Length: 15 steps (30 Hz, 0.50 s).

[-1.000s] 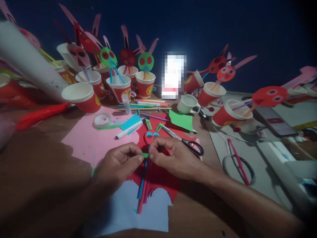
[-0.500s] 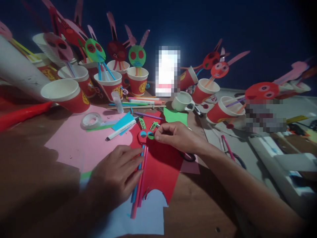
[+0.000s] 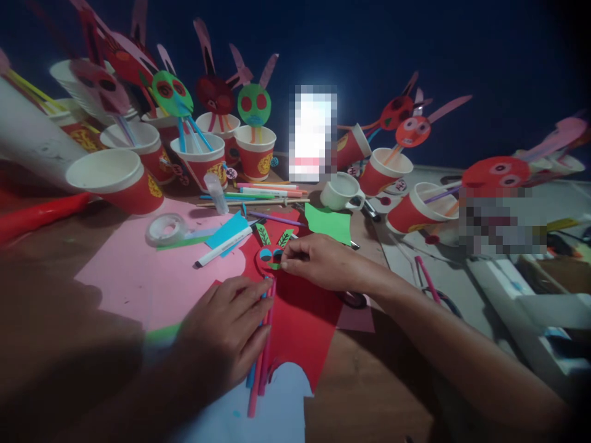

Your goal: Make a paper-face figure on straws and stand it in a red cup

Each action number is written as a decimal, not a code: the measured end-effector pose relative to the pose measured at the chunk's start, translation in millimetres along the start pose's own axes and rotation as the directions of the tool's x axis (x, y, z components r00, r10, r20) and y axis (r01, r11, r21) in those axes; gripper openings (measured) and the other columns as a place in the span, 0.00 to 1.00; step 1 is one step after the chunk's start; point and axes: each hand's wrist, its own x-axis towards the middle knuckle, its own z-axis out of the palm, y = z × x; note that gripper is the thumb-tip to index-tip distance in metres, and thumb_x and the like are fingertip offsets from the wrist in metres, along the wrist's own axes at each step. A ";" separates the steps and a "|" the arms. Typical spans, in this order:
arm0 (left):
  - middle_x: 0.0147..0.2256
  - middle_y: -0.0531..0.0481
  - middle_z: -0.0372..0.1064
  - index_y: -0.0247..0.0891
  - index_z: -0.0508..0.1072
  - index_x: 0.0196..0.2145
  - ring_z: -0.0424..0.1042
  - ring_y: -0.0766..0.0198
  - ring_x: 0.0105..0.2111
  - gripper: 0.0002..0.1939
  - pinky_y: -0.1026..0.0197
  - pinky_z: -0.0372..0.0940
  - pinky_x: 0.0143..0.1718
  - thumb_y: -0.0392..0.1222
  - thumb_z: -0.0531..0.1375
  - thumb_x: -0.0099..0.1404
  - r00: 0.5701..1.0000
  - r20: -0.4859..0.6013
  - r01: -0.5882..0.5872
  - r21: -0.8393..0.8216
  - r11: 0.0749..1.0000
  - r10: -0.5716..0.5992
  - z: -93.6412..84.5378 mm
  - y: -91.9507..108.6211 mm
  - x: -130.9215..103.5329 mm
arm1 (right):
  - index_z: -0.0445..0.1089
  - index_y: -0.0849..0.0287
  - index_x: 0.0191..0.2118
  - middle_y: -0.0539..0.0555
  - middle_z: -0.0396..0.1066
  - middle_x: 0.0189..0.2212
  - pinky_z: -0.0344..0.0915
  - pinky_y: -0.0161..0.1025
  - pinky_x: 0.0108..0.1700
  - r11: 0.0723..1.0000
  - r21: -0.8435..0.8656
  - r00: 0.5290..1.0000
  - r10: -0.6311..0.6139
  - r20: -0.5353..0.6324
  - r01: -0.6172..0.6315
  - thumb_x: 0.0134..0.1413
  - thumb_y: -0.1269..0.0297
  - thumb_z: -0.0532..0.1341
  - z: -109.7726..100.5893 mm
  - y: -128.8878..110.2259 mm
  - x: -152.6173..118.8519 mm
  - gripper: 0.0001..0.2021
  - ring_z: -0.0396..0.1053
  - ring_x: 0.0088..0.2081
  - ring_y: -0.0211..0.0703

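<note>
My right hand (image 3: 305, 261) is closed in a pinch on a small green paper piece (image 3: 273, 267). That piece lies over the lower part of a round red paper face (image 3: 261, 263), below its blue-and-black eyes (image 3: 265, 254). Two green leaf-patterned paper ears (image 3: 263, 234) stand out from the top of the face. My left hand (image 3: 226, 323) rests with fingers stretched over several blue and pink straws (image 3: 264, 369), just below the face. Beneath lies a red paper sheet (image 3: 305, 320).
Pink paper (image 3: 124, 258), a tape roll (image 3: 166, 229) and a white marker (image 3: 224, 244) lie left. Behind stand red paper cups (image 3: 255, 154) with paper faces on straws, a white mug (image 3: 341, 191) and a bright blurred screen (image 3: 314, 129). Green paper (image 3: 327, 223) lies near my right hand.
My right hand has brought the green piece down from beside the right eye to the lower face. My left hand stays over the straws. The view has shifted slightly.
</note>
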 end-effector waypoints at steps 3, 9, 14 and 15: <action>0.47 0.40 0.72 0.31 0.73 0.43 0.64 0.49 0.44 0.13 0.46 0.65 0.41 0.32 0.58 0.60 1.000 0.008 0.015 -0.009 1.000 -0.015 1.1 0.2 0.2 | 0.72 0.60 0.29 0.48 0.69 0.23 0.48 0.33 0.27 0.997 -0.078 1.000 -0.002 0.008 0.003 0.54 0.68 0.56 -0.2 -2.6 1.4 0.07 0.59 0.23 0.33; 0.47 0.41 0.72 0.32 0.73 0.42 0.64 0.49 0.44 0.12 0.46 0.65 0.42 0.33 0.58 0.60 0.998 0.021 0.058 -0.012 0.998 -0.057 0.8 1.4 0.9 | 0.73 0.59 0.30 0.50 0.73 0.26 0.48 0.34 0.27 0.985 -0.171 0.999 -0.019 0.027 0.023 0.54 0.67 0.56 3.1 -3.5 3.9 0.09 0.63 0.26 0.35; 0.48 0.42 0.71 0.33 0.73 0.41 0.64 0.50 0.44 0.11 0.46 0.65 0.41 0.32 0.57 0.59 0.997 0.038 0.072 -0.027 0.997 -0.071 -0.5 2.2 2.2 | 0.72 0.59 0.29 0.50 0.73 0.26 0.48 0.34 0.27 0.978 -0.206 0.999 -0.032 0.001 0.032 0.54 0.68 0.55 6.3 -1.2 4.6 0.09 0.64 0.26 0.35; 0.48 0.42 0.71 0.34 0.73 0.41 0.64 0.50 0.44 0.11 0.46 0.65 0.41 0.32 0.57 0.59 0.997 0.038 0.075 -0.026 0.997 -0.074 -0.7 2.4 2.4 | 0.72 0.59 0.29 0.50 0.73 0.26 0.48 0.34 0.27 0.978 -0.206 0.999 -0.035 -0.002 0.034 0.54 0.68 0.55 6.5 -1.0 4.7 0.09 0.64 0.26 0.35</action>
